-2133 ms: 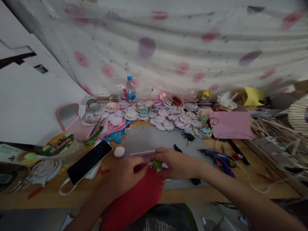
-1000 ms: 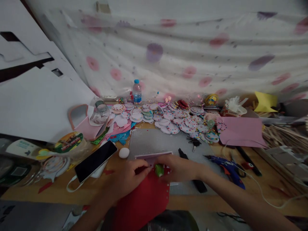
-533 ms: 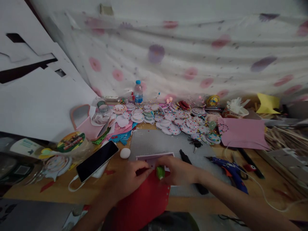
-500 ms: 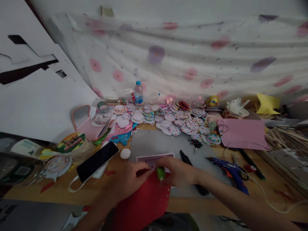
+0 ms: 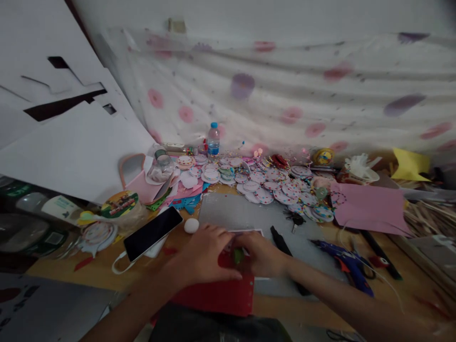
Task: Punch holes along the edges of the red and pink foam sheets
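Note:
A red foam or paper sheet (image 5: 217,297) with small holes along its right edge lies at the near table edge, partly over my lap. My right hand (image 5: 261,254) is closed around a small green craft punch (image 5: 238,256) at the sheet's upper part. My fingers hide much of the punch. My left hand (image 5: 201,256) arches over the sheet's left side, thumb stretched toward the punch and fingers apart. Beneath the hands, a white-edged pinkish piece (image 5: 258,232) rests on the grey cutting mat (image 5: 221,206).
Many decorated paper discs (image 5: 263,195) are heaped behind the mat. A phone (image 5: 153,232) and a white egg-shaped object (image 5: 191,225) lie left. To the right are a black tool (image 5: 281,242), keys (image 5: 295,219), a blue glue gun (image 5: 344,266) and pink paper (image 5: 370,209). A water bottle (image 5: 213,140) stands behind.
My left hand has moved from pinching near the sheet's top edge to a spread arch, with its thumb near the punch. My right hand stays at the punch. The view has shifted slightly.

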Demonstrator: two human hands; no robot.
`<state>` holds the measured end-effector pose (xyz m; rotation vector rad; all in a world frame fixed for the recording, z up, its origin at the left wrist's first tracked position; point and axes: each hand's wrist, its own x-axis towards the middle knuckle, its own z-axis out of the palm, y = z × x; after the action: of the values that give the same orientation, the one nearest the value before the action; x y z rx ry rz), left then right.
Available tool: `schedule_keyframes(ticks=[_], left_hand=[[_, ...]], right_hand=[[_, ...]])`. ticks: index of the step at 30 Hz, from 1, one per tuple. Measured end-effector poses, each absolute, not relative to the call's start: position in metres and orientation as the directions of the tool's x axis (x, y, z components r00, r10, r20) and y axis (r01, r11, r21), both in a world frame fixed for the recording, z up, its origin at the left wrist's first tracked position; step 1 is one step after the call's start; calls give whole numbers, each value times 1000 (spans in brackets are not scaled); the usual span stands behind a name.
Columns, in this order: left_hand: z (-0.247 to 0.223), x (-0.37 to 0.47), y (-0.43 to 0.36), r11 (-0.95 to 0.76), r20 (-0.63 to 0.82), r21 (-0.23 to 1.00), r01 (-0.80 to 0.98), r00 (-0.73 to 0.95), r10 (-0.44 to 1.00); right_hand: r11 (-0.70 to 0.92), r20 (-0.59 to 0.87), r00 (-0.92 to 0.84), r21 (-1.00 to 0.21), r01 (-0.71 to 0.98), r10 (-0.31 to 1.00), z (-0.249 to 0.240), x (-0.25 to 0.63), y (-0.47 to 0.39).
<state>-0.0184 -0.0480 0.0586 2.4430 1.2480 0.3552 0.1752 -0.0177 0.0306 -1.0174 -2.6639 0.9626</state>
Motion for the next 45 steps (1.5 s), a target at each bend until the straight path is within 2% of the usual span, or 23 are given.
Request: schedule_keyframes(ticks=[7, 15, 28, 31, 36, 41, 45], left_hand=[[58, 5, -32, -572, -122, 344, 744, 640, 759], [47, 4, -34, -459, -160, 468, 755, 583, 796], [37, 1, -34, -447, -135, 550, 706, 603, 786], [42, -7, -33, -424, -156, 574, 701, 602, 783], [47, -23, -34, -412, -185, 544, 731, 583, 791], [40, -25, -39, -344, -196, 609, 714, 556, 808], [37, -26, -40, -289, -211, 633, 718, 519, 828]], right_hand=[[528, -105, -783, -683, 506, 613, 32, 172, -17], [519, -81, -763, -687, 509, 642, 20, 176, -18], [504, -121, -767, -688, 522, 630, 14, 173, -17], [427, -150, -768, -757, 494, 623, 18, 177, -13], [221, -250, -765, -863, 454, 594, 24, 189, -6], [-30, -228, -734, -962, 272, 640, 24, 197, -4], [-104, -225, -686, -971, 213, 692, 28, 200, -3]])
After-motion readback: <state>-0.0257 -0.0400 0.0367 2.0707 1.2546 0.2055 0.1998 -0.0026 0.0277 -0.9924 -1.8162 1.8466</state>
